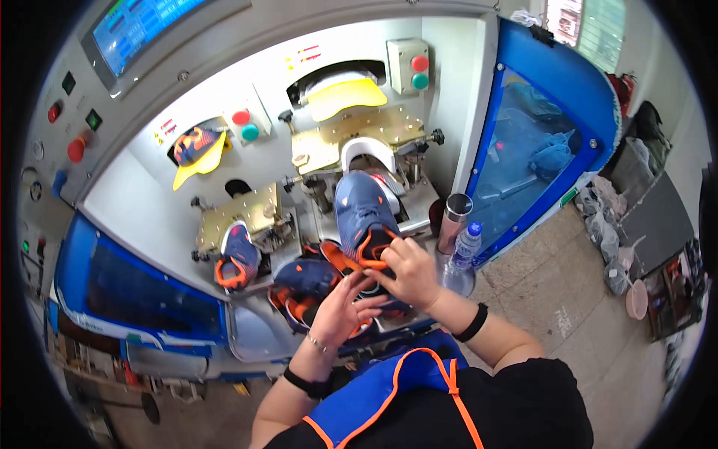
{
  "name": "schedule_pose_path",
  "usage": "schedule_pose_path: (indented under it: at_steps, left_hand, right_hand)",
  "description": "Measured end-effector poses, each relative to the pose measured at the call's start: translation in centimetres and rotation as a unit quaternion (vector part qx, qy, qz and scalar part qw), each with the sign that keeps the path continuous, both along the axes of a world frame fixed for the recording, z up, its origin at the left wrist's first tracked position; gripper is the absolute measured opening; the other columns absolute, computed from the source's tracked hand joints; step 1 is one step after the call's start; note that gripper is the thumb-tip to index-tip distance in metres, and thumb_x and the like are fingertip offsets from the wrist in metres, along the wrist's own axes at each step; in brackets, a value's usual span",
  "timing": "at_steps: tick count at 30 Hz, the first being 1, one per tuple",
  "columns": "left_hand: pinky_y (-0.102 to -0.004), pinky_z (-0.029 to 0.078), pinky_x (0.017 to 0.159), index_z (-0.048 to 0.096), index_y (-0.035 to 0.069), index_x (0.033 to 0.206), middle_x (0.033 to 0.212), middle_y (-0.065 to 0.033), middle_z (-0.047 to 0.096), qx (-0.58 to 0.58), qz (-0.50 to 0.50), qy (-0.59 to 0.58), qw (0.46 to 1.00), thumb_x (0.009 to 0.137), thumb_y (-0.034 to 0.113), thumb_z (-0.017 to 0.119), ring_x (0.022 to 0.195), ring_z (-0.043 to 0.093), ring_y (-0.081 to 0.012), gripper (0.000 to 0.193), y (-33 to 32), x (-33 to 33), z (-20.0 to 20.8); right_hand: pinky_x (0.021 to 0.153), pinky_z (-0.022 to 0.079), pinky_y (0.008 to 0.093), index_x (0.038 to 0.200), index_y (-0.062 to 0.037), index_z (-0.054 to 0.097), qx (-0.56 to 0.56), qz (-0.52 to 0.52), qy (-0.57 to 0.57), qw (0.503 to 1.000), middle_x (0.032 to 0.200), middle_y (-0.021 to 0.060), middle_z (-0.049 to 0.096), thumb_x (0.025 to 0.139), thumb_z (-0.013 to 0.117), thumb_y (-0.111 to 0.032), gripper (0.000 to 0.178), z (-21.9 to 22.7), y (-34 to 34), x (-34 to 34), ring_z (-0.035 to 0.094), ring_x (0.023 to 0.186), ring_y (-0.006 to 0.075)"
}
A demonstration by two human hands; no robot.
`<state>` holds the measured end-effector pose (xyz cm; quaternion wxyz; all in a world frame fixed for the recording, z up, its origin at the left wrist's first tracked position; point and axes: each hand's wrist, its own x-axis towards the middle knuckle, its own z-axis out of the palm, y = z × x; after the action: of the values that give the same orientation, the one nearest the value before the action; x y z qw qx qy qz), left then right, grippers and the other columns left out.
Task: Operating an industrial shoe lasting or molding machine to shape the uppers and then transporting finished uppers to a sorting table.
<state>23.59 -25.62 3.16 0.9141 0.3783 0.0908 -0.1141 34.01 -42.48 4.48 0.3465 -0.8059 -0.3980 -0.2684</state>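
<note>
A navy sneaker with orange collar trim (364, 206) lies toe-forward at the right-hand station of the machine, its toe near a white U-shaped holder (368, 152). My right hand (410, 273) is closed at the heel end, fingers curled on the orange-lined collar. Just left of it, my left hand (340, 308) is open, its fingers stretched out beneath the heel, their tips close to my right fingers. Several more navy and orange shoes (307, 275) are heaped under and beside my hands, partly hidden. Another sneaker (239, 254) rests at the left station.
Brass-coloured clamp plates (359, 133) with black knobs stand behind the shoes. Yellow flaps (348, 99) hang from wall openings; one holds a shoe (196, 146). Red and green buttons (419, 72) sit on boxes. A tumbler (453, 223) and water bottle (467, 245) stand right, beside a blue-framed door (535, 142).
</note>
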Motion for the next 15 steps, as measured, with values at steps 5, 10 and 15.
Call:
schedule_pose_path:
  at_steps: [5, 10, 15]
  left_hand:
    - [-0.0322, 0.055, 0.077, 0.052, 0.008, 0.123, 0.103, -0.0044, 0.065, -0.048, 0.077, -0.004, 0.996, 0.105, 0.035, 0.041, 0.089, 0.066, -0.0173, 0.034, -4.2, 4.0, -3.3]
    - [-0.0276, 0.054, 0.076, 0.056, 0.009, 0.119, 0.104, -0.0019, 0.067, -0.059, 0.141, -0.034, 0.988, 0.105, 0.035, 0.041, 0.082, 0.064, -0.0099, 0.034, -4.3, 8.1, -0.3]
    - [-0.0345, 0.055, 0.086, 0.052, 0.008, 0.126, 0.114, -0.0074, 0.065, -0.012, 0.151, -0.002, 0.988, 0.106, 0.041, 0.034, 0.1, 0.065, -0.0185, 0.042, -3.8, 11.2, -2.5]
  right_hand:
    - [0.068, 0.049, 0.0403, 0.089, -0.0076, 0.059, -0.021, 0.049, 0.051, 0.997, 0.09, 0.0105, 0.056, 0.078, 0.075, -0.033, 0.031, -1.5, -2.2, 0.7, 0.058, 0.082, 0.0311]
    - [0.083, 0.049, 0.0421, 0.116, -0.009, 0.056, 0.021, 0.033, -0.005, 0.999, 0.116, 0.0155, 0.05, 0.079, 0.074, -0.04, 0.052, 1.8, -1.5, 3.3, 0.057, 0.101, 0.0346]
    - [0.091, 0.044, 0.0573, 0.132, -0.022, 0.055, -0.07, -0.059, -0.065, 0.994, 0.144, 0.0129, 0.041, 0.08, 0.068, -0.052, 0.061, 1.9, 3.3, 7.3, 0.041, 0.129, 0.039]
